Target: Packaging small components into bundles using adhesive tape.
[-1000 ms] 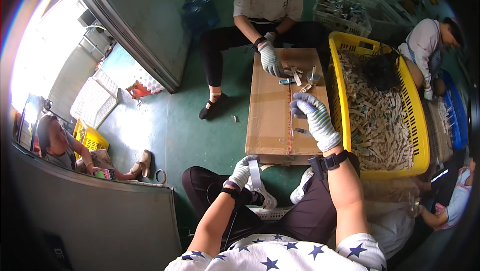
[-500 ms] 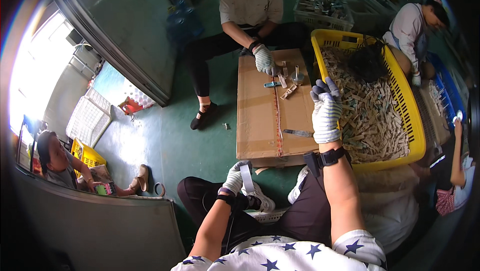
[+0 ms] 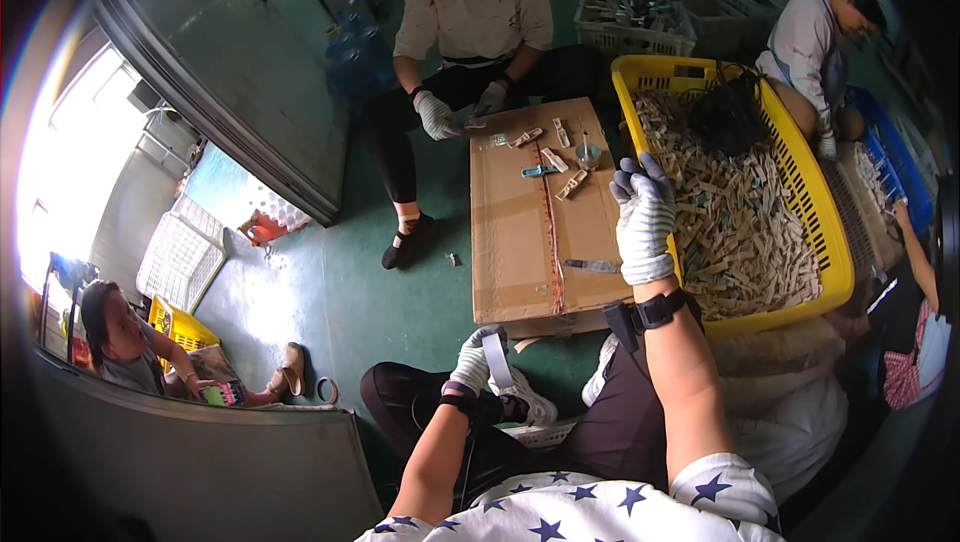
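My left hand [image 3: 472, 362], in a striped white and grey glove, is closed around a pale, flat curved strip [image 3: 497, 360] near my left knee. My right hand [image 3: 645, 222], gloved the same way, is raised over the right side of a cardboard box [image 3: 510, 282]. Its fingers are bent together, and what they hold, if anything, is too small to tell. Just left of that wrist lies a dark flat strip [image 3: 594, 266]. On the box's far half rest several small pale clip-like pieces [image 3: 572, 184], a blue-green piece [image 3: 539, 171] and a small clear jar [image 3: 588, 154] with a stick in it.
A yellow basket [image 3: 845, 282] heaped with small pale pieces stands right of the box, a black tangle [image 3: 735, 122] on top. Across the box sits a gloved co-worker [image 3: 475, 17]; others are at right and lower left. A partition [image 3: 200, 442] borders the left.
The co-worker across has drawn their hands back off the box toward its far left corner. Another pale piece now lies on the box. My right hand's fingers have drawn closer together.
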Demonstrator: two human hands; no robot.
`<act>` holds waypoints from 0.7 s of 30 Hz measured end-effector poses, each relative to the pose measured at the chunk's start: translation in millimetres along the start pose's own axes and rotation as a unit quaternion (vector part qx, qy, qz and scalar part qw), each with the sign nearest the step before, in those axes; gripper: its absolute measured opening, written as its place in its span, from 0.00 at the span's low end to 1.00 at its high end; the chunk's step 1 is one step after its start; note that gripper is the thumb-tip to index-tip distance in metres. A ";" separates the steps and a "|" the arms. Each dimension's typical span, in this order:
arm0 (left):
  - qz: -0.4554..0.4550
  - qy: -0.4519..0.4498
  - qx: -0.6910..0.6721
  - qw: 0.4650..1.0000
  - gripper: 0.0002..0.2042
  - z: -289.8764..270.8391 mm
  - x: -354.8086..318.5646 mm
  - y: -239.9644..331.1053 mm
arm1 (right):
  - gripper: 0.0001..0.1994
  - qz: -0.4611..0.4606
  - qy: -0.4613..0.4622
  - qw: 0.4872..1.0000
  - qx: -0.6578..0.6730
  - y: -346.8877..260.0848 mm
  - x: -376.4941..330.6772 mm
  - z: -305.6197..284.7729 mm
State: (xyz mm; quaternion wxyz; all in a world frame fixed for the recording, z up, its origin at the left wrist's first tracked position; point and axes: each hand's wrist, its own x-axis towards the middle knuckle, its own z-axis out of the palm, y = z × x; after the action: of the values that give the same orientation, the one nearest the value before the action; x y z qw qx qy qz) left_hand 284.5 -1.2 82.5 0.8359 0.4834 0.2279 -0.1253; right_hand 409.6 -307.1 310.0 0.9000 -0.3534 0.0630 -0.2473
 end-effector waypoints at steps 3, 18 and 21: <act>-0.004 -0.005 -0.026 1.000 0.06 -2.2 3.6 -0.5 | 0.16 0.001 -0.004 1.000 0.003 -1.2 -0.2 1.0; -0.060 -0.028 -0.108 0.992 0.05 -8.2 10.3 -2.0 | 0.15 0.015 -0.013 1.000 0.006 1.1 -0.8 2.3; -0.049 -0.016 -0.088 0.995 0.05 -6.1 9.1 -3.2 | 0.15 0.019 -0.018 1.000 0.008 0.7 -0.9 1.3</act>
State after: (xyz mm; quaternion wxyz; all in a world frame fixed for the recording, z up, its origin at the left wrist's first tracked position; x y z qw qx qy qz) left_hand 289.3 2.5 72.9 0.8717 0.3941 0.2481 -0.1527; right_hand 409.5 -305.4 310.5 0.9081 -0.3498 0.0514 -0.2242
